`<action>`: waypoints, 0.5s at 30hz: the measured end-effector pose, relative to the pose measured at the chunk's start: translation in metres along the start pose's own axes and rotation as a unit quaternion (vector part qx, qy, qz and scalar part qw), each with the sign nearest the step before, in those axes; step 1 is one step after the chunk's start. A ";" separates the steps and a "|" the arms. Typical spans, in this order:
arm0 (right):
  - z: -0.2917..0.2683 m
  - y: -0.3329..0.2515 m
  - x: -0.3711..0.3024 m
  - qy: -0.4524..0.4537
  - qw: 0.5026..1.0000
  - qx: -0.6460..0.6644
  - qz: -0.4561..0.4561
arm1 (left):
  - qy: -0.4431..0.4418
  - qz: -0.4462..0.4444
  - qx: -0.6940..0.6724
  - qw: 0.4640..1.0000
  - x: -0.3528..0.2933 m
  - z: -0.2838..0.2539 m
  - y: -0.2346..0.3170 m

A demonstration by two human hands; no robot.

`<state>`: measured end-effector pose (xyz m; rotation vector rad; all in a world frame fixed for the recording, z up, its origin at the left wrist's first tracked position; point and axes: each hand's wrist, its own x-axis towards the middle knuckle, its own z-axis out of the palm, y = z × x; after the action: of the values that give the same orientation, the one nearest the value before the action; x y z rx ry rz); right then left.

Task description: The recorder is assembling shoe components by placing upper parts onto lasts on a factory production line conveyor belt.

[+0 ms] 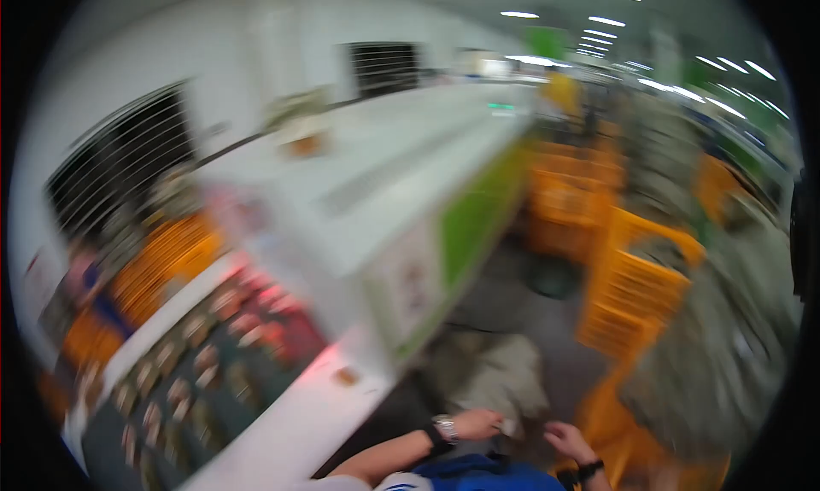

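Note:
My left hand (477,423), with a watch on its wrist, is low in front of my body, fingers curled in. A small pale spot shows at its fingertips; blur hides what it is. To its right, and apart from it, my right hand (570,441) has a dark band at the wrist. Its fingers look bent, but motion smears them. Just beyond both hands a beige cloth-like sack (504,371) lies on the floor.
A dark conveyor belt (213,410) carries several brownish pieces at left, under red light, with a white edge (282,431). It leads into a long white machine (401,166). Orange crates (636,277) and greyish-green sacks (726,346) stand at right; more orange crates (162,265) are at far left.

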<state>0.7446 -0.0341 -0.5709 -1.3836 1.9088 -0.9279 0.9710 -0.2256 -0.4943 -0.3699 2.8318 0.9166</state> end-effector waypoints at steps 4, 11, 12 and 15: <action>-0.045 -0.037 -0.017 0.071 0.990 0.109 0.049 | 0.015 0.134 -0.038 0.990 0.073 -0.056 0.023; -0.161 -0.154 -0.089 0.352 0.935 0.044 0.005 | 0.172 0.389 -0.123 0.896 0.233 -0.173 0.097; -0.183 -0.177 -0.096 0.394 0.919 -0.010 -0.013 | 0.170 0.396 -0.135 0.892 0.254 -0.190 0.101; -0.268 -0.228 -0.091 0.553 0.806 -0.212 -0.016 | 0.164 0.411 -0.143 0.885 0.302 -0.241 0.117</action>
<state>0.6804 0.0560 -0.2250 -1.1571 3.1100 -1.6204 0.6345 -0.3328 -0.2987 0.8106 3.1688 1.5365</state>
